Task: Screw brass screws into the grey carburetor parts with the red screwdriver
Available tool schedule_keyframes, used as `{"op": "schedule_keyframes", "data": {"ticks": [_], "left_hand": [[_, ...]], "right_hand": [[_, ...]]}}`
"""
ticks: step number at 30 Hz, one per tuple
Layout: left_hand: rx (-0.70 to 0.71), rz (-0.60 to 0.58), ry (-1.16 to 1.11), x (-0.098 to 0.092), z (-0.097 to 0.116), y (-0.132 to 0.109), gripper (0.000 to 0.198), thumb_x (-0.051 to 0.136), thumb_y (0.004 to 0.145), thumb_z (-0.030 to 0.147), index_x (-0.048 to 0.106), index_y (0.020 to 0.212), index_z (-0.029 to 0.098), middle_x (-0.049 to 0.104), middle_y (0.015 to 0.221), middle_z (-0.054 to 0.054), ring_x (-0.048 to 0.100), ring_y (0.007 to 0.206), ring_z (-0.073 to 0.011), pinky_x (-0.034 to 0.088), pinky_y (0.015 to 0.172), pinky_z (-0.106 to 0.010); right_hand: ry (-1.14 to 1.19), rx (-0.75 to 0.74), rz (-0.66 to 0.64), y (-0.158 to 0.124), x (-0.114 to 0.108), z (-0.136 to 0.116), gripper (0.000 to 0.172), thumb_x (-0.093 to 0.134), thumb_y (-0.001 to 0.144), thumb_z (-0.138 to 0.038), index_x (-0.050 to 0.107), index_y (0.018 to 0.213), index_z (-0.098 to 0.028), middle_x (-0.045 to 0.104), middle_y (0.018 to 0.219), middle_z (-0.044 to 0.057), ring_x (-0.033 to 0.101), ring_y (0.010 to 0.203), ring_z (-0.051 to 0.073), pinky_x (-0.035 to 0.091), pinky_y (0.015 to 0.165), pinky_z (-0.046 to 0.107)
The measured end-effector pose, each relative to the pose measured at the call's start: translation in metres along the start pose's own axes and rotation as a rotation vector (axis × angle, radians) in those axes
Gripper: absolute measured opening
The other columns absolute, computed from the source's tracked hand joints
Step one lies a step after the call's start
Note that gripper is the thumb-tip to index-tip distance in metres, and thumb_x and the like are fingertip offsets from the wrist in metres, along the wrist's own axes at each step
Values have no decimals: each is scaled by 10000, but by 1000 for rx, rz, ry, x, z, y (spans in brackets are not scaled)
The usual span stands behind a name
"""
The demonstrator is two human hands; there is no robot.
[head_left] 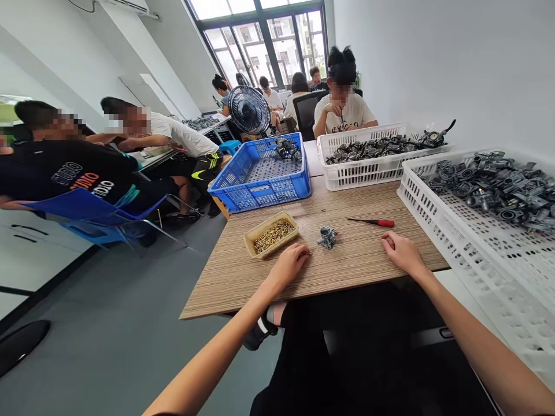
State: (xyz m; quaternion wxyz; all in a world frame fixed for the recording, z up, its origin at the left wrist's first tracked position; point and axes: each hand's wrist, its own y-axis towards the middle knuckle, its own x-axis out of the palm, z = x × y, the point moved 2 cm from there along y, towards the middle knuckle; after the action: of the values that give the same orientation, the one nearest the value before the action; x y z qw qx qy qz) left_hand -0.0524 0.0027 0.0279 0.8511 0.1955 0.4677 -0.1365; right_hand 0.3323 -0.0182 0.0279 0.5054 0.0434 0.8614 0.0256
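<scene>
My left hand (291, 263) rests on the wood-grain table (243, 283), its fingers curled together beside a small tan tray (250, 245) of brass-coloured screw-like parts (274, 234). Something tiny may be at its fingertips, too small to make out. A grey metal carburetor (326, 237) stands on the table between my hands, touched by neither. My right hand (403, 252) lies loosely closed near the table's right side, with nothing seen in it. Just beyond it lies a screwdriver (384, 223) with a red handle, its dark shaft pointing left.
A blue crate (260, 196) with a few carburetors stands at the back left. White crates (347, 176) full of carburetors line the back and right (437, 222). A tiny part (323, 210) lies behind the carburetor. One person (344, 110) sits opposite; others work at the left.
</scene>
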Motion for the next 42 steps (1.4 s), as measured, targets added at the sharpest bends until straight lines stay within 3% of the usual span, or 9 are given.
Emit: {"op": "schedule_keyframes", "data": {"ticks": [9,17,22,42], "left_hand": [[-6,1,37,-3,5,3,130,595,941,139,670,873,219,708,919,-50,692,878,-235,538,812,-342],[-51,176,-170,7,43,12,87,608,923,199,676,873,218,706,799,3,625,701,-159,493,704,-277],[-132,199,-250,20,58,26,68,649,868,168,662,822,215,700,733,21,615,649,-141,483,666,-258],[-40,246,-123,37,52,26,106,612,963,214,648,864,233,689,818,-11,636,758,-175,499,740,-284]], "right_hand": [[0,-17,18,0,1,1,184,530,1015,-327,683,1063,-235,694,737,10,631,681,207,312,628,300],[-21,5,-3,0,0,-1,161,537,1032,-318,673,1074,-241,710,760,7,661,733,213,304,631,293],[-26,-2,-8,0,1,0,161,536,1035,-320,670,1086,-245,704,749,2,659,725,213,297,621,293],[-13,5,-10,-1,-2,-6,158,533,1035,-292,676,1069,-235,697,749,7,641,719,212,280,629,298]]}}
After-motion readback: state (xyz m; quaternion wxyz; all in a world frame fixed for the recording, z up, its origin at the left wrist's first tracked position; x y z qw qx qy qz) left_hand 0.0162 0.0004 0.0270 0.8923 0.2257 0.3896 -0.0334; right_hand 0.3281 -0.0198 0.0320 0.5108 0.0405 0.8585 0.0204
